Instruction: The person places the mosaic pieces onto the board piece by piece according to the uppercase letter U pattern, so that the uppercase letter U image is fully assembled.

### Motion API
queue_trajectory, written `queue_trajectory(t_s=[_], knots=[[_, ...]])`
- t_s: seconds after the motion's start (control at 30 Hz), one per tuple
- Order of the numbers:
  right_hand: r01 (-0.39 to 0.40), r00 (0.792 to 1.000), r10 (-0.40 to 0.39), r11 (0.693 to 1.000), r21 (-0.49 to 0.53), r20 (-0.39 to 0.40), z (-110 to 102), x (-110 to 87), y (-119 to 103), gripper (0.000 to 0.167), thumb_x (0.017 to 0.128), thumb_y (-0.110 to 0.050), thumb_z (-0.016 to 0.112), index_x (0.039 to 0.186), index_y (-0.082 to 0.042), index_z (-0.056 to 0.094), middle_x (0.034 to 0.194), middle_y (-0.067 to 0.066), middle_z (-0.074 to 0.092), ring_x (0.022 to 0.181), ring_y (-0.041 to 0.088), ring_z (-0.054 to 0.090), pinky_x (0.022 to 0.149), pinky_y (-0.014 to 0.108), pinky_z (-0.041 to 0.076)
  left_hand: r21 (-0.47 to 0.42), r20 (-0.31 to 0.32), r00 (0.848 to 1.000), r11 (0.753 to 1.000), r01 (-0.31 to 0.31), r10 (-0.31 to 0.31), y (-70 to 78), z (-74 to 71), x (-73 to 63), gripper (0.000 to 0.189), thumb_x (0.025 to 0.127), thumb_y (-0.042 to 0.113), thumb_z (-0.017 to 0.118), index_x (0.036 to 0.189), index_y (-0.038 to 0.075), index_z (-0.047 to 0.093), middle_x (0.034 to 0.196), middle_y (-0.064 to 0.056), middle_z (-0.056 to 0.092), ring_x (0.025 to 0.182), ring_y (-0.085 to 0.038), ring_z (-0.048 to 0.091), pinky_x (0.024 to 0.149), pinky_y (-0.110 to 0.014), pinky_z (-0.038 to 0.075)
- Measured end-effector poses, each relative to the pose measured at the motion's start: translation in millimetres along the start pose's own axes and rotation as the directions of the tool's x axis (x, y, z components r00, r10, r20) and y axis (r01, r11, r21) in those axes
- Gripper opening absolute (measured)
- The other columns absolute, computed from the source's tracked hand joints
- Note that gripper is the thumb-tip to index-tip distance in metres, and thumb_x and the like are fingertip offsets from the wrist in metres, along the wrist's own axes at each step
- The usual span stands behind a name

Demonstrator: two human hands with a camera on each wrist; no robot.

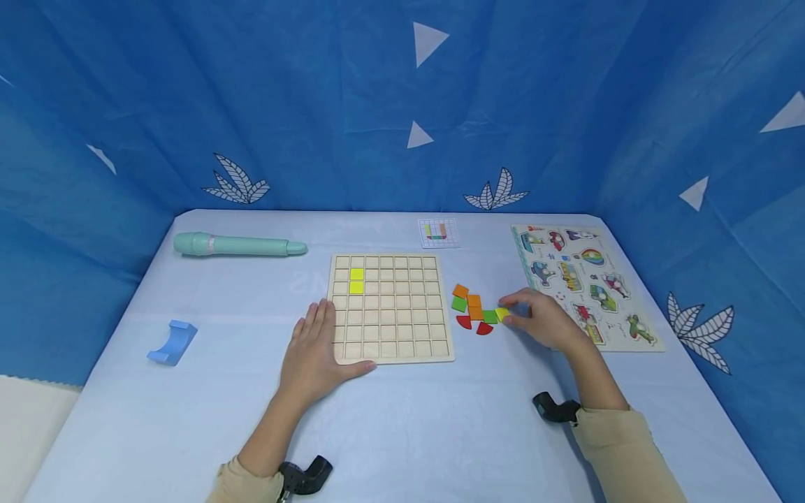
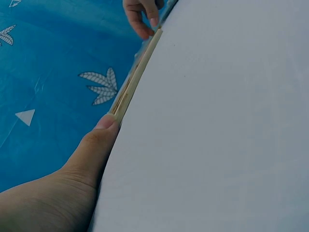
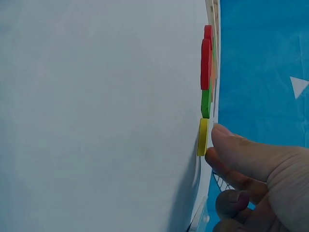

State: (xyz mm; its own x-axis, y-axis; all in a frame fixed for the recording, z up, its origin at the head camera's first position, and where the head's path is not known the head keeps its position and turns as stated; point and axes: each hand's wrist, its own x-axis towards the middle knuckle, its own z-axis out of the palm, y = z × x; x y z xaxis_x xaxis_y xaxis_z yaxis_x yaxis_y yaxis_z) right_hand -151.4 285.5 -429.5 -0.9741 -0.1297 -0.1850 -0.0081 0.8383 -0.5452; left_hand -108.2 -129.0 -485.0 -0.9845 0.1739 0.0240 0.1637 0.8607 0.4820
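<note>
My left hand [image 1: 312,361] lies along the left edge of a wooden grid board [image 1: 395,361], its thumb at the front edge. In the left wrist view the thumb [image 2: 104,126] presses against the board's side [image 2: 137,77]. Two yellow square tiles [image 1: 356,281] sit one above the other in the board's upper left cells. To the board's right, my right hand [image 1: 542,318] pinches a yellow square tile [image 1: 502,314] between thumb and forefinger. That tile [image 3: 203,137] is at the end of a cluster of orange tiles [image 1: 474,307], green tiles [image 1: 490,317] and red quarter-round tiles [image 1: 484,328].
A small pattern card [image 1: 439,233] lies behind the board. To the right is a picture puzzle board [image 1: 588,286]. A mint-green microphone-shaped object [image 1: 242,245] lies at the back left, with a curved blue block [image 1: 172,342] nearer the left edge. Blue curtains [image 1: 352,105] enclose the table.
</note>
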Motion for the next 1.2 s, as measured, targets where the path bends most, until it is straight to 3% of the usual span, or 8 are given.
queue_trajectory(t_s=[0.17, 0.4, 0.53, 0.67, 0.8, 1.2], knots=[[0.019, 1.000, -0.019, 1.000, -0.011, 0.003, 0.7, 0.1, 0.6, 0.035, 0.090, -0.016, 0.073, 0.125, -0.016, 0.070, 0.125, 0.010, 0.065, 0.106, 0.027, 0.055, 0.087, 0.039, 0.049, 0.003, 0.006, 1.000, 1.000, 0.001, -0.001, -0.2, 0.6, 0.6, 0.137, 0.065, 0.083, 0.068, 0.158, 0.000, 0.011, 0.167, -0.017, 0.011, 0.156, -0.035, 0.008, 0.125, -0.055, 0.011], [-0.003, 1.000, 0.003, 1.000, -0.019, 0.005, 1.0, 2.6, 0.8, 0.030, 0.091, -0.016, 0.073, 0.120, -0.015, 0.071, 0.124, 0.010, 0.064, 0.120, 0.030, 0.055, 0.105, 0.054, 0.046, 0.001, 0.003, 1.000, 1.000, -0.001, 0.001, 0.2, 0.7, 1.1, 0.137, 0.065, 0.083, 0.068, 0.158, 0.000, 0.012, 0.167, -0.017, 0.012, 0.156, -0.035, 0.008, 0.125, -0.055, 0.011], [-0.032, 0.999, 0.032, 0.999, -0.030, -0.002, 1.1, 3.5, 0.0, 0.027, 0.089, -0.017, 0.074, 0.116, -0.016, 0.070, 0.129, 0.012, 0.062, 0.121, 0.033, 0.051, 0.105, 0.058, 0.043, 0.001, -0.001, 1.000, 1.000, -0.001, 0.001, 0.5, 0.2, 0.9, 0.137, 0.065, 0.083, 0.068, 0.158, -0.001, 0.013, 0.166, -0.018, 0.012, 0.155, -0.035, 0.008, 0.125, -0.055, 0.012], [-0.048, 0.999, 0.048, 0.999, -0.020, -0.009, 1.9, 3.5, 0.5, 0.023, 0.088, -0.016, 0.076, 0.109, -0.018, 0.067, 0.121, 0.011, 0.064, 0.109, 0.030, 0.053, 0.090, 0.049, 0.050, -0.001, -0.017, 1.000, 1.000, -0.005, 0.005, 0.8, 0.5, 0.6, 0.137, 0.064, 0.082, 0.070, 0.157, -0.002, 0.015, 0.166, -0.019, 0.014, 0.155, -0.036, 0.010, 0.124, -0.056, 0.013], [-0.040, 0.999, 0.040, 0.999, 0.001, -0.006, 2.7, 3.3, 1.2, 0.019, 0.088, -0.017, 0.075, 0.104, -0.019, 0.065, 0.102, 0.005, 0.065, 0.092, 0.023, 0.053, 0.074, 0.033, 0.046, -0.001, -0.019, 1.000, 1.000, -0.005, 0.005, 0.7, 0.6, 0.5, 0.138, 0.064, 0.082, 0.070, 0.157, -0.003, 0.015, 0.166, -0.019, 0.014, 0.155, -0.036, 0.010, 0.124, -0.056, 0.013], [-0.026, 0.997, 0.031, 0.997, 0.076, -0.071, 2.8, 9.8, -10.9, 0.018, 0.090, -0.022, 0.073, 0.104, -0.015, 0.064, 0.100, 0.006, 0.065, 0.084, 0.024, 0.051, 0.067, 0.029, 0.045, 0.007, -0.003, 1.000, 1.000, -0.001, 0.001, 1.5, -0.7, -0.5, 0.138, 0.063, 0.083, 0.069, 0.157, -0.002, 0.014, 0.166, -0.018, 0.012, 0.155, -0.035, 0.008, 0.125, -0.054, 0.012]])
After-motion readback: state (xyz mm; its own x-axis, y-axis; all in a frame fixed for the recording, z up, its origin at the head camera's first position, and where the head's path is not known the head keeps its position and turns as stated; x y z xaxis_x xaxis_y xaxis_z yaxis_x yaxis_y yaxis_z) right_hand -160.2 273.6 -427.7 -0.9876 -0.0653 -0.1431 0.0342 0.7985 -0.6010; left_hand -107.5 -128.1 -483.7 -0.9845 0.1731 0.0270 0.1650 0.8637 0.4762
